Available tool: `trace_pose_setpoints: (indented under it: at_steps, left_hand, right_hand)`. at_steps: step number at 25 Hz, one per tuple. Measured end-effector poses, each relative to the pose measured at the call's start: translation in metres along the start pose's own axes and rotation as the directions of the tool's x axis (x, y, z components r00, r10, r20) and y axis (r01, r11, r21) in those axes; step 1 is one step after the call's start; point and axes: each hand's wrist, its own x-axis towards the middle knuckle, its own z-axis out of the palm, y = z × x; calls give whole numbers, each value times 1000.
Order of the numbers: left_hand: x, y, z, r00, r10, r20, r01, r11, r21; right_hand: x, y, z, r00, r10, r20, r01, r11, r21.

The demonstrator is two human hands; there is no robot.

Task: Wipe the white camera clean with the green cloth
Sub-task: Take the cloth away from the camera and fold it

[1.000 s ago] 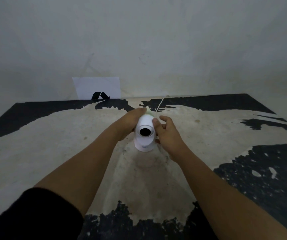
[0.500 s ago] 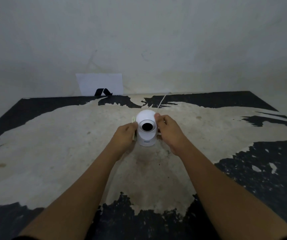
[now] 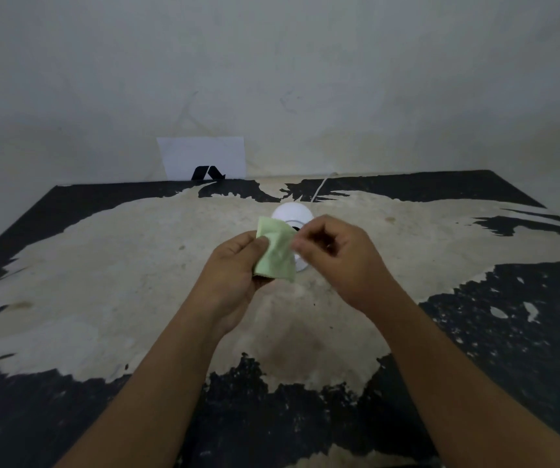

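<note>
While both hands previously braced the white camera (image 3: 293,214), left hand (image 3: 238,261) and right hand (image 3: 336,255) now pinch the green cloth (image 3: 277,253) near it; wiping is paused for refolding.

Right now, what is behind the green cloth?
Behind the green cloth stands the white camera: only its rounded top and a bit of base show. Its lens and body are covered.

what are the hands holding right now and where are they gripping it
Both hold the green cloth: the left hand pinches its left edge under the thumb, the right hand grips its right edge. Neither holds the camera behind.
</note>
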Motion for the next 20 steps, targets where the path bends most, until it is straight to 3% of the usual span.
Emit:
trace_pose_setpoints:
  at_steps: [2, 6, 13, 20]
  left_hand:
    - [-7, 1, 10, 999, -9, 50, 12, 998, -64]
    - [-18, 0, 31, 991, 19, 132, 3, 987, -160]
    - [-26, -10, 62, 983, 39, 181, -38, 999, -9]
    - [-15, -22, 79, 995, -10, 104, 0, 995, 101]
  right_hand:
    - [-17, -9, -2, 990, -54, 129, 62, 996, -56]
    - [-30, -2, -15, 997, -49, 57, 53, 997, -59]
    - [-44, 21, -27, 980, -59, -188, 42, 995, -93]
    - [-53, 36, -48, 991, -6, -137, -2, 998, -62]
